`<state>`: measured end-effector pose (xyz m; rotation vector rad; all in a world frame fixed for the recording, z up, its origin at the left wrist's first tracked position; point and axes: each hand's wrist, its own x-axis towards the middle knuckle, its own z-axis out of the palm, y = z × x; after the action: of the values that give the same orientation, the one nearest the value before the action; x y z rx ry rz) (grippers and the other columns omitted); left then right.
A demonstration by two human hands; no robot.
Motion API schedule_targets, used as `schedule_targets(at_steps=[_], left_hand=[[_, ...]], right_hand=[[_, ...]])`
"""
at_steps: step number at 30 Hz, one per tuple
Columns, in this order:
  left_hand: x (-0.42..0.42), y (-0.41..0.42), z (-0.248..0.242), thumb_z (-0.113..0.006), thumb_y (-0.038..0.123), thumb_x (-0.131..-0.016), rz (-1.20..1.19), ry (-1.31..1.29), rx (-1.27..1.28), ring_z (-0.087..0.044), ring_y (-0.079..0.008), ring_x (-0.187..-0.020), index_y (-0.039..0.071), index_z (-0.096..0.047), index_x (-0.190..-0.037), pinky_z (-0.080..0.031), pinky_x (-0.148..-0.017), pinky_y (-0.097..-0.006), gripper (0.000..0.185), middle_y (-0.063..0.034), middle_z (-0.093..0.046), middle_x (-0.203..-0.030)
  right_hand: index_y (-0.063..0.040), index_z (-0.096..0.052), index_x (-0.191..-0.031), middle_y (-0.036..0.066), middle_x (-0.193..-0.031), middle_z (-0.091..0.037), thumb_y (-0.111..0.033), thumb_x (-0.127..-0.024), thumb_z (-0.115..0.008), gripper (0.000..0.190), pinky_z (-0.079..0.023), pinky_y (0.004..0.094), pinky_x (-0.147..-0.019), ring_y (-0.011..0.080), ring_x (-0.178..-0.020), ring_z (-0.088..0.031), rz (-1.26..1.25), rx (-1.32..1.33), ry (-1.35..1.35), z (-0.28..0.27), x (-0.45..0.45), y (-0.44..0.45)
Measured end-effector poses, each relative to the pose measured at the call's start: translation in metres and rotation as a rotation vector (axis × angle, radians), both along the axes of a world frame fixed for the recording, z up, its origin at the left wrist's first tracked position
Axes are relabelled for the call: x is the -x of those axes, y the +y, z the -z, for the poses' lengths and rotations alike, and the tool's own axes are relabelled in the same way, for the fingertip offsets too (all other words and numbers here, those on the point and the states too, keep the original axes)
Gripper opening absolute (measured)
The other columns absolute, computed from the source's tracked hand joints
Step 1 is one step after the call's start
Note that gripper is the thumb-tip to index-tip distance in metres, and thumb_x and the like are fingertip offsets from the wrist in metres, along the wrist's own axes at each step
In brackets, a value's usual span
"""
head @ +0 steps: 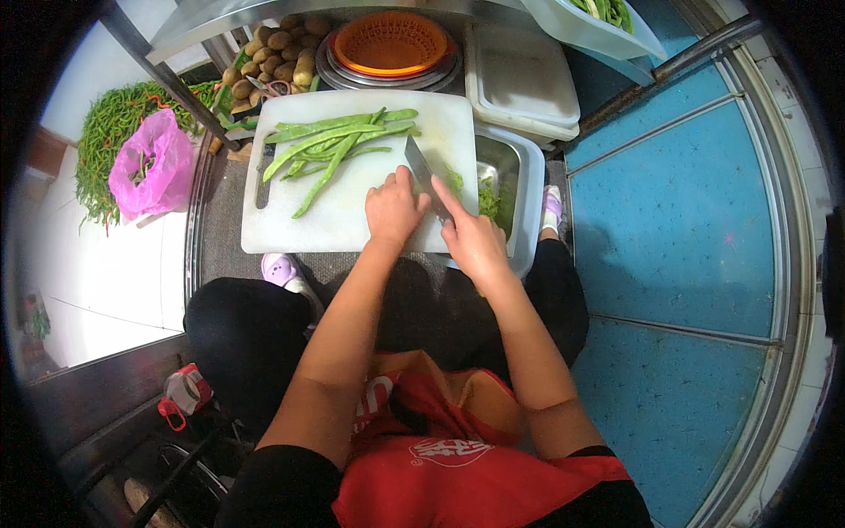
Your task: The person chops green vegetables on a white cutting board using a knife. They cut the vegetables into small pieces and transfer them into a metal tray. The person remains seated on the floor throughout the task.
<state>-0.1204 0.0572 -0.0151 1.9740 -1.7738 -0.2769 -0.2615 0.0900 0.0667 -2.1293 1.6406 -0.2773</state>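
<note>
Before me lies a white plastic cutting board (317,224) with a loose pile of long flat green beans (337,142) on its upper left part. My right hand (474,241) grips a kitchen knife (422,171), index finger along its spine, blade pointing up and left. Close to the blade, my left hand (396,204) rests on the board with its fingers bent; whether anything is under them cannot be seen. Small green cut pieces (453,179) lie right of the blade. Under the board's right edge, a metal pan (511,168) inside a pale plastic tub (533,198) holds more green pieces (488,201).
Behind the board are potatoes (280,49), scissors (277,87), an orange basket (389,43) and a lidded white container (525,79). A pink plastic bag (155,168) and heaped greens (99,145) lie left. A metal shelf edge (218,23) crosses above; blue panels (673,218) stand right.
</note>
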Motion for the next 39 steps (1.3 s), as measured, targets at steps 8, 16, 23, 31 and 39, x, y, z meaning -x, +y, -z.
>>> schedule_targets(at_steps=[8, 16, 23, 31, 39], left_hand=[[0.002, 0.001, 0.005, -0.069, 0.031, -0.074, -0.024, 0.031, -0.009, -0.063, -0.0300, -0.075, 0.007, -0.043, -0.096, -0.044, -0.065, -0.0412, 0.041, -0.0102, -0.063, -0.084], [0.003, 0.001, 0.004, -0.063, 0.027, -0.073, -0.011, 0.040, 0.015, -0.063, -0.0305, -0.072, 0.005, -0.044, -0.093, -0.045, -0.068, -0.0412, 0.036, -0.0132, -0.064, -0.083], [-0.002, 0.001, -0.001, -0.064, 0.027, -0.073, -0.018, 0.062, 0.003, -0.063, -0.0309, -0.073, 0.006, -0.043, -0.096, -0.044, -0.067, -0.0415, 0.037, -0.0133, -0.064, -0.084], [0.001, 0.003, -0.001, -0.068, 0.026, -0.074, -0.032, 0.107, -0.019, -0.063, -0.0313, -0.078, 0.007, -0.040, -0.098, -0.044, -0.070, -0.0415, 0.041, -0.0117, -0.064, -0.085], [-0.001, 0.003, -0.001, -0.066, 0.025, -0.073, -0.022, 0.099, -0.031, -0.063, -0.0308, -0.077, 0.006, -0.041, -0.098, -0.044, -0.070, -0.0409, 0.040, -0.0123, -0.064, -0.087]], right_hand=[[-0.037, -0.029, -0.142, 0.020, -0.062, -0.059, -0.015, -0.085, -0.053, 0.066, -0.048, 0.0491, -0.066, 0.0406, -0.064, -0.060, -0.026, -0.007, 0.004, 0.002, 0.002, 0.001], [-0.040, -0.027, -0.142, 0.019, -0.065, -0.061, -0.015, -0.084, -0.053, 0.068, -0.048, 0.0500, -0.065, 0.0402, -0.065, -0.061, -0.014, 0.002, -0.008, 0.002, 0.001, 0.000], [-0.039, -0.028, -0.142, 0.020, -0.062, -0.059, -0.017, -0.085, -0.054, 0.066, -0.048, 0.0483, -0.062, 0.0400, -0.062, -0.060, -0.065, 0.040, -0.060, 0.002, 0.004, 0.001], [-0.038, -0.029, -0.142, 0.020, -0.062, -0.058, -0.017, -0.085, -0.054, 0.066, -0.048, 0.0475, -0.063, 0.0400, -0.063, -0.060, -0.015, -0.004, -0.049, -0.001, 0.002, 0.000], [-0.039, -0.029, -0.142, 0.020, -0.060, -0.057, -0.015, -0.084, -0.054, 0.068, -0.048, 0.0473, -0.063, 0.0400, -0.062, -0.059, -0.006, -0.012, -0.085, 0.000, 0.003, 0.000]])
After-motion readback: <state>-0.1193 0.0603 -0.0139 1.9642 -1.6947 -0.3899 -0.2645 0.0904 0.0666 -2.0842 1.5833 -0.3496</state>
